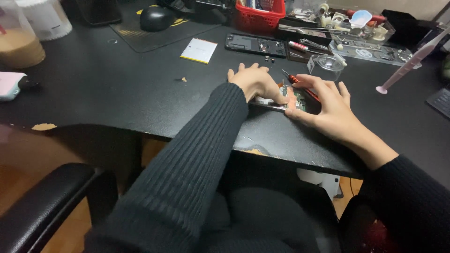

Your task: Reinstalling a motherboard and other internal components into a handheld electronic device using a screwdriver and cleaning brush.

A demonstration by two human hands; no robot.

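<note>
So, both hands sit on an opened phone (291,99) lying flat on the black desk (117,89), close to the near edge. The left hand (257,83) rests palm-down over the phone's left part, fingers curled, fingertips pressing on the exposed inside; it pins the phone rather than closing around it. The right hand (328,110) frames the phone's right end, thumb along the near edge and fingers over the far edge, and a red-handled screwdriver (300,84) runs under those fingers, tip pointing away up-left. Cannot tell how firmly the screwdriver is pinched, fingers hide it. Green board and copper-coloured patch show between the two hands.

Further back: a white flat battery (199,50) lies alone to the left, a second dark phone shell (256,45) just beyond the hands, a clear plastic cup (326,66) near the right hand. A red basket (259,14) stands at the back, a black mouse (157,18) on a pad to its left. A pink tool with a round foot (408,63) leans at far right. Black chair arm (44,201) lower left.
</note>
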